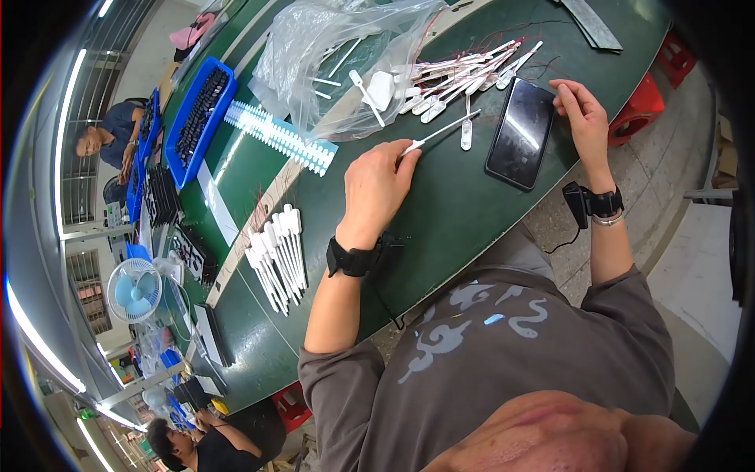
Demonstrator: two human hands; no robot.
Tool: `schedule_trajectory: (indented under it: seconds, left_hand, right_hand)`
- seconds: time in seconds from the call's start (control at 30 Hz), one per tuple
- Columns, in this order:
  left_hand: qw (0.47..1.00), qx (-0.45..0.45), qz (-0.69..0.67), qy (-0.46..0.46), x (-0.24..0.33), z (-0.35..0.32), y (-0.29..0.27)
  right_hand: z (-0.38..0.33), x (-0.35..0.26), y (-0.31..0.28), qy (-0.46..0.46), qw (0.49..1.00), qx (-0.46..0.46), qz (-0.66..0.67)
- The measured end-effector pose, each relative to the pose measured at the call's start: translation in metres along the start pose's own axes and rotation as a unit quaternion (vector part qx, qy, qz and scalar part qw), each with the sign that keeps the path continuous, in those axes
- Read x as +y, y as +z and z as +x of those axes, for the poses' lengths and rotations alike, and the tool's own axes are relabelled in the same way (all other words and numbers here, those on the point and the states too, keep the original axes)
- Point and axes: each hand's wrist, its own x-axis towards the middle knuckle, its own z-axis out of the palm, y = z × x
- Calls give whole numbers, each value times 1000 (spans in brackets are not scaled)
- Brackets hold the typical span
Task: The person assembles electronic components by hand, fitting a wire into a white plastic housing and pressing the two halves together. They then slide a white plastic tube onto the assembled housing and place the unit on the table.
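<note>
My left hand [373, 185] is closed in a pinch on a thin white plastic stick [442, 132], its wider end at my fingertips and its shaft slanting up to the right. Just beyond the shaft lies another white stick with a flat paddle end [466, 135]. My right hand [583, 118] is raised beside the upper right corner of a black smartphone [521, 134], fingers curled and pressed together; whatever they hold is too small to make out. Past the phone lies a loose pile of white sticks [464, 75] with thin red wires.
Left of my left forearm lies a bundle of white paddle-ended sticks [275, 256]. A clear plastic bag [314, 63] and a light-blue sheet of white pieces [283, 138] are farther off. A blue tray [179, 161] holds black parts. Two other people sit along the green table [440, 208].
</note>
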Motion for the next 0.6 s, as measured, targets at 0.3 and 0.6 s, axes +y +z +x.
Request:
schedule_trajectory:
  seconds: [0.3, 0.6]
  left_hand:
    - [987, 86, -3, 134, 12, 44, 21]
    - [977, 62, 175, 101, -17, 108, 37]
  right_hand:
    - [64, -65, 72, -282, 909, -215, -217]
    - [35, -64, 62, -209, 945, -221, -120]
